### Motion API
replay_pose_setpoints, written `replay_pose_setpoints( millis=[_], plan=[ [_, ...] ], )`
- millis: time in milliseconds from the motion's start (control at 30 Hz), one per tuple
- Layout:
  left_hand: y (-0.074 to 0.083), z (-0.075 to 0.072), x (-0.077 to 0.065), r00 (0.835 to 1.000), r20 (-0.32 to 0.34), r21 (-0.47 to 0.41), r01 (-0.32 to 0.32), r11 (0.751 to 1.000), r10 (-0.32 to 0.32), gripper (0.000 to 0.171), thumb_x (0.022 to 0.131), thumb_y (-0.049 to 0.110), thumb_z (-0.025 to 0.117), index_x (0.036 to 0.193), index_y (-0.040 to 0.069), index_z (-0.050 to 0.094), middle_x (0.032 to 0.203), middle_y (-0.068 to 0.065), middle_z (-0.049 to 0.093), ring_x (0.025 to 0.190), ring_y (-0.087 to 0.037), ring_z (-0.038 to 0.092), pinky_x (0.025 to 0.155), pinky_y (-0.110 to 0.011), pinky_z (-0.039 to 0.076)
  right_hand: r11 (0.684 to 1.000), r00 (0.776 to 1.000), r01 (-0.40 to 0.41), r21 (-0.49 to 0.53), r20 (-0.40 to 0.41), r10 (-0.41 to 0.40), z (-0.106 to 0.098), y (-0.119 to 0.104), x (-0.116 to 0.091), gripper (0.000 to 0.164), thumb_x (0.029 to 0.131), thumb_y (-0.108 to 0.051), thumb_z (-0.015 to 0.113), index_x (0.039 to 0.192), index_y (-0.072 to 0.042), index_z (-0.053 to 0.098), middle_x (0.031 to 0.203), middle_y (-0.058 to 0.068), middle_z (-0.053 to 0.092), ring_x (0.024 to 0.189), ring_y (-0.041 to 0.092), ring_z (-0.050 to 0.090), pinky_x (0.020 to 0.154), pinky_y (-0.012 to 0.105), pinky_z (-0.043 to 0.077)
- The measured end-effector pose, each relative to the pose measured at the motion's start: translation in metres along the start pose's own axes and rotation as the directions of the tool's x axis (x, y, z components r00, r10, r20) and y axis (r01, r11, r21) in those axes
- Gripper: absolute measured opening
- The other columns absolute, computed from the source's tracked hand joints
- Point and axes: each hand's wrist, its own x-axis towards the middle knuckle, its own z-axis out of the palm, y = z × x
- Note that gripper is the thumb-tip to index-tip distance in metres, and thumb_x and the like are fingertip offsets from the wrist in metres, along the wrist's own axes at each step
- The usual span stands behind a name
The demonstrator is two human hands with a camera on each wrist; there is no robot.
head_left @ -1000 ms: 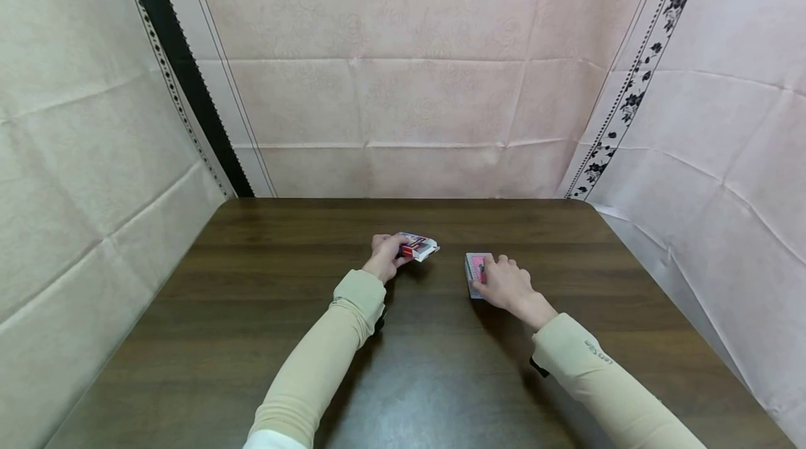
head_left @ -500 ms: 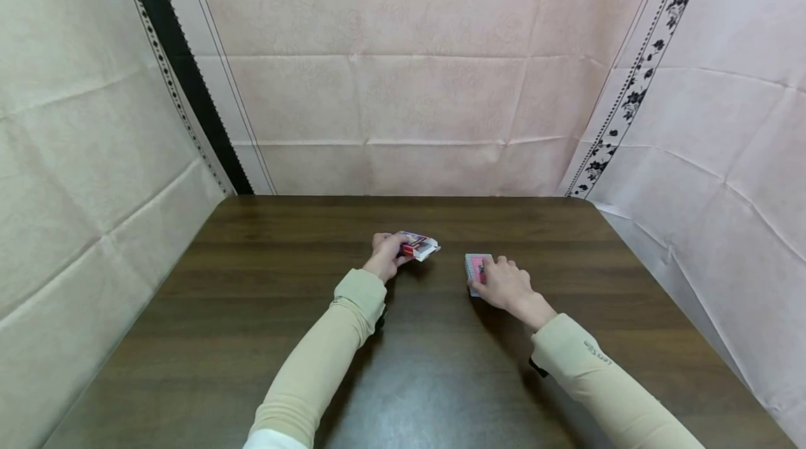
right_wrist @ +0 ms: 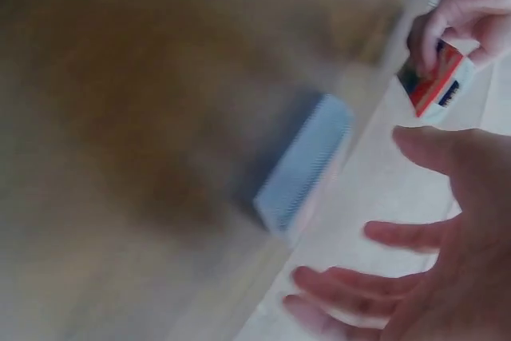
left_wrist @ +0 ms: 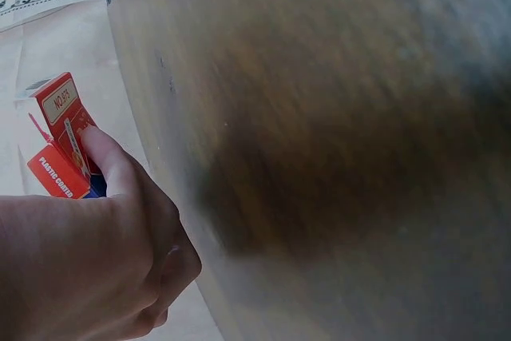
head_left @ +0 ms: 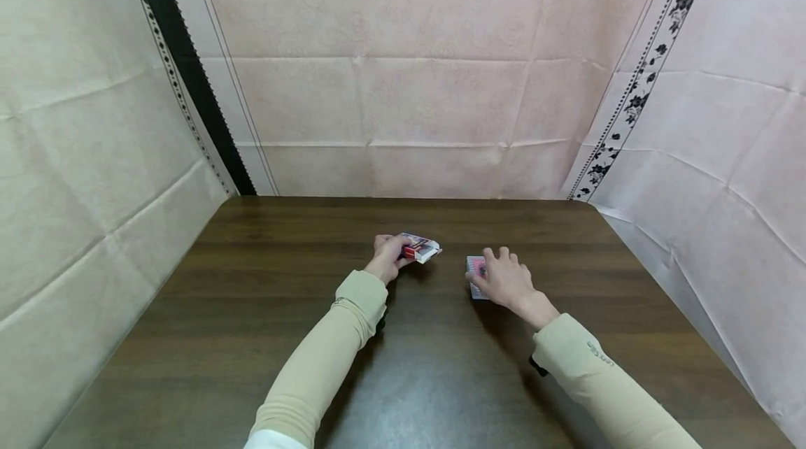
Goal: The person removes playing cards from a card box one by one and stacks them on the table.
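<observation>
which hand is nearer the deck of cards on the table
Right. The right hand, fingers spread, partly covers the deck in the head view; the left hand is farther, left of it, holding the card box.

- Passage: tabletop (head_left: 418, 358) strip between box (head_left: 420, 249) and deck (right_wrist: 305, 164), continuing between forearms (head_left: 321, 365).
- Obstacle: right hand (head_left: 506, 282) overhangs deck's right side, apart from it.
- Obstacle: left hand (head_left: 386, 257) blocks box's left end.
- Far limit: hanging cloth (head_left: 434, 103).
</observation>
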Motion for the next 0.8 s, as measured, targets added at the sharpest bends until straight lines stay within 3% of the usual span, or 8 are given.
replay_pose_setpoints(
  millis=[133, 267, 533, 667, 800],
  plan=[
    [-0.003, 0.002, -0.001, 1.000, -0.003, -0.006, 0.002, 1.000, -0.002, 0.036, 0.088, -0.004, 0.058, 0.113, 0.005, 0.033, 0.123, -0.027, 0.052, 0.094, -0.028, 0.062, 0.096, -0.046, 0.053, 0.984, 0.987, 0.161, 0.081, -0.039, -0.158, -0.003, -0.015, 0.008, 0.062, 0.091, -0.045, 0.061, 0.138, -0.007, 0.048, 0.132, 0.029, 0.048, 0.118, 0.045, 0.048, 0.091, 0.062, 0.046],
    [-0.005, 0.006, -0.002, 1.000, -0.001, -0.004, 0.001, 1.000, -0.001, 0.036, 0.088, -0.003, 0.058, 0.112, 0.005, 0.034, 0.121, -0.026, 0.053, 0.092, -0.027, 0.062, 0.095, -0.045, 0.054, 0.954, 0.961, 0.272, 0.129, 0.017, -0.276, 0.000, -0.032, 0.019, 0.062, 0.092, -0.049, 0.058, 0.141, -0.012, 0.048, 0.136, 0.026, 0.046, 0.119, 0.042, 0.048, 0.093, 0.059, 0.046],
    [-0.006, 0.014, -0.005, 0.997, 0.068, 0.020, 0.022, 1.000, -0.024, 0.041, 0.090, 0.001, 0.060, 0.123, 0.004, 0.035, 0.133, -0.026, 0.048, 0.113, -0.032, 0.058, 0.099, -0.043, 0.052, 0.952, 0.953, 0.267, 0.152, 0.107, -0.284, 0.016, -0.046, 0.041, 0.064, 0.093, -0.056, 0.053, 0.140, -0.013, 0.050, 0.146, 0.028, 0.036, 0.135, 0.045, 0.035, 0.106, 0.062, 0.036],
    [-0.003, 0.014, -0.005, 0.997, 0.067, 0.034, 0.022, 0.999, -0.025, 0.043, 0.090, 0.001, 0.060, 0.124, 0.005, 0.035, 0.136, -0.026, 0.046, 0.118, -0.034, 0.056, 0.100, -0.044, 0.051, 0.949, 0.954, 0.278, 0.148, 0.071, -0.291, 0.018, -0.047, 0.043, 0.061, 0.092, -0.056, 0.054, 0.135, -0.013, 0.054, 0.145, 0.029, 0.039, 0.136, 0.045, 0.035, 0.106, 0.063, 0.037],
    [-0.001, 0.011, -0.004, 0.999, 0.048, 0.026, 0.006, 1.000, -0.007, 0.040, 0.088, -0.001, 0.060, 0.120, 0.004, 0.036, 0.131, -0.027, 0.048, 0.114, -0.033, 0.057, 0.099, -0.045, 0.051, 0.942, 0.957, 0.284, 0.177, 0.000, -0.289, 0.014, -0.048, 0.040, 0.055, 0.090, -0.053, 0.059, 0.128, -0.014, 0.061, 0.139, 0.024, 0.047, 0.129, 0.040, 0.044, 0.104, 0.058, 0.042]
  ],
)
